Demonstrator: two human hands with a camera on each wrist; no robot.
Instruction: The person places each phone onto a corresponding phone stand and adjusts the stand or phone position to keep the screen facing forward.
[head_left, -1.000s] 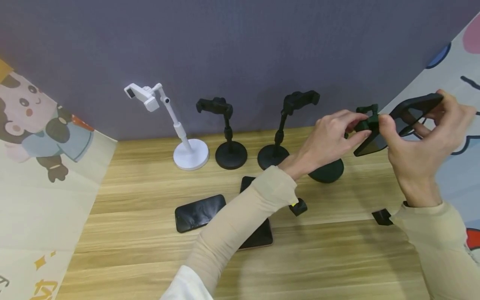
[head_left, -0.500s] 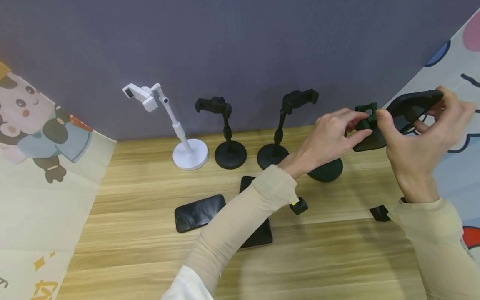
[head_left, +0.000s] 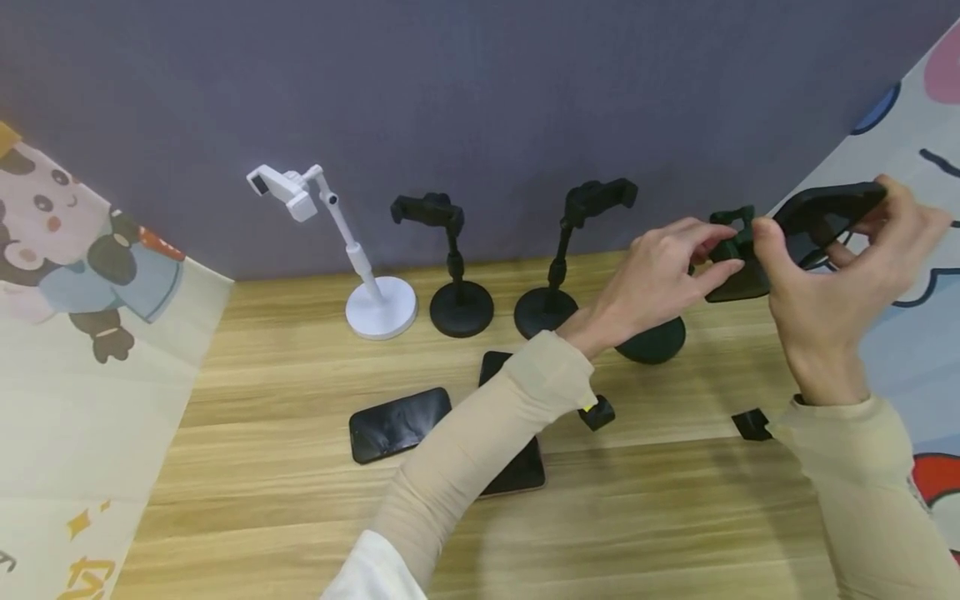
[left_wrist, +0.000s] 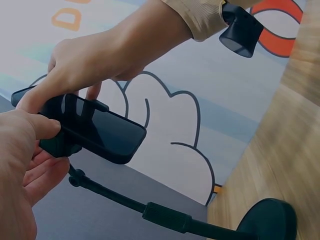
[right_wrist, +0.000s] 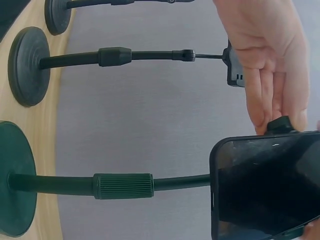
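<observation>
My left hand (head_left: 660, 267) pinches the clamp of a dark green phone stand (right_wrist: 122, 186), thumb and fingers at one side of it. My right hand (head_left: 843, 292) grips a black smartphone (right_wrist: 260, 185) by its edges, thumb and fingers on opposite sides. The phone lies against the clamp, and clamp ends (right_wrist: 280, 125) show at both its long edges in the right wrist view. Sloping in the head view, the phone is held well above the table. The stand's round base (head_left: 651, 343) is on the table, partly hidden by my left wrist.
A white phone stand (head_left: 382, 308) and two black phone stands (head_left: 462, 310) line the back of the wooden table (head_left: 285, 517). Two more phones lie in front: one phone (head_left: 400, 425) at left, another (head_left: 521, 471) partly under my left forearm. A grey panel (head_left: 450, 100) rises behind.
The phone's lower end has risen slightly and my right forearm has shifted a little left. My left hand keeps its pinch on the stand's clamp.
</observation>
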